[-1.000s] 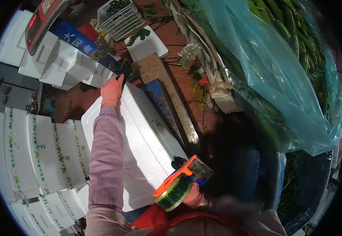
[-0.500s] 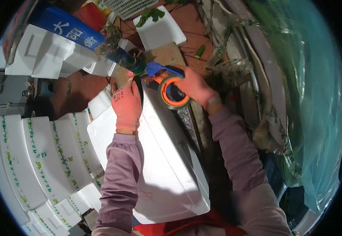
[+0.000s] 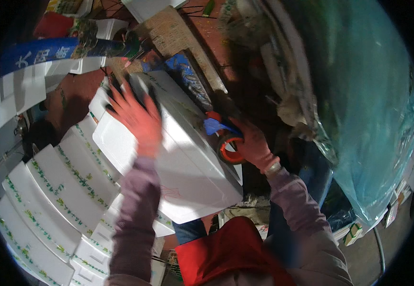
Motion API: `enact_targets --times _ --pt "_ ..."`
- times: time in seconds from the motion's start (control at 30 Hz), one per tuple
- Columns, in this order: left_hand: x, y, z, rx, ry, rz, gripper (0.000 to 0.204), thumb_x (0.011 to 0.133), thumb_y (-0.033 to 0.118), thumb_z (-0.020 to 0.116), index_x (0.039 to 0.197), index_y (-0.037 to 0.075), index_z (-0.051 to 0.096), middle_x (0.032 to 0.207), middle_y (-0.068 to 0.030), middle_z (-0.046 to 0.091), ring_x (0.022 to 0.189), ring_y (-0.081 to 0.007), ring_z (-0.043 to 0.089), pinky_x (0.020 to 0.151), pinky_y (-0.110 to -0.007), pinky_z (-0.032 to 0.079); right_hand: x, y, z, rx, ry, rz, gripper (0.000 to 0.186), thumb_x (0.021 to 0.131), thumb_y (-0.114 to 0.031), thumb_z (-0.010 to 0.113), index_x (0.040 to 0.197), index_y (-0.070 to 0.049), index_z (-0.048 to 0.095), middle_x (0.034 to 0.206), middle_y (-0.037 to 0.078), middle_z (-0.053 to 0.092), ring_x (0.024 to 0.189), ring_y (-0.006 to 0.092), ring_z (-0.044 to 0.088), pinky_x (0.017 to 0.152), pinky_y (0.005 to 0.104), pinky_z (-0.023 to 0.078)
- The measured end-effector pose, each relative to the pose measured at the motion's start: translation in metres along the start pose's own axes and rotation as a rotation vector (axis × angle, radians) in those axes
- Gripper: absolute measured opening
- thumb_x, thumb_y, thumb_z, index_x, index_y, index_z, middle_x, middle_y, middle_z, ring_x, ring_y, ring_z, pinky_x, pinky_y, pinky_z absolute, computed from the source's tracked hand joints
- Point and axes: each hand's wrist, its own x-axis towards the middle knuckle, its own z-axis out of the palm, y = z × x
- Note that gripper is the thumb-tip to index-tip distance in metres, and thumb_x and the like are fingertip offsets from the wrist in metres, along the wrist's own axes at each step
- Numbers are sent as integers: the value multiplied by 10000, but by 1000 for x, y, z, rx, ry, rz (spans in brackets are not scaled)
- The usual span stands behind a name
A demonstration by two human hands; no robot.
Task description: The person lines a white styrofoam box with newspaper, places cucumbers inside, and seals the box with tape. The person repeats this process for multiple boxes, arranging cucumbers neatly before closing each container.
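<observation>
A white foam box [image 3: 192, 167] with a lid lies tilted in front of me, a few faint red marks on its top. Over its far left part my left hand [image 3: 138, 117], in a pink glove with dark fingertips, is spread with fingers apart; motion smears it slightly. Beside the box's right side, my right hand [image 3: 252, 145] in a similar pink glove grips a tape dispenser [image 3: 215, 126]. The dispenser has blue and red parts and an orange-cored roll. Whether its tape touches the box side I cannot tell.
White foam boxes with green leafy print [image 3: 64, 190] are stacked at the left. A blue beam [image 3: 35, 56] crosses at the upper left. Beyond the box lies a brown board [image 3: 178, 40]. Teal plastic sheeting [image 3: 369, 119] hangs along the right.
The dispenser has moved from the box's far end down along its right side. My left hand has opened and spread. The view has shifted, and the box's near end appears higher.
</observation>
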Motion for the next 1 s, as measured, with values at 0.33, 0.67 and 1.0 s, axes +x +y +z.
enact_targets --times 0.33,0.67,1.0 --pt "-157 40 -13 -63 -399 26 848 811 351 690 1470 -67 361 1547 -346 247 1456 -554 165 1184 -670 67 -45 39 10 -30 18 175 643 747 -2 635 1377 -115 578 1260 227 614 1160 428 588 983 458 505" --pt "-140 42 -25 -33 -855 622 663 835 366 684 1414 98 502 1413 -196 496 1405 -423 351 1186 -654 143 -249 42 -2 -180 -520 434 621 853 -258 682 1442 -159 515 1393 285 504 1263 473 497 1082 504 421" --pt "34 -225 11 186 -489 240 503 978 193 522 1461 73 455 1199 -228 630 1075 -420 600 932 -503 473 -274 -6 128 329 -3 745 963 751 -178 775 1560 -56 267 1492 328 386 1342 493 433 1100 503 406"
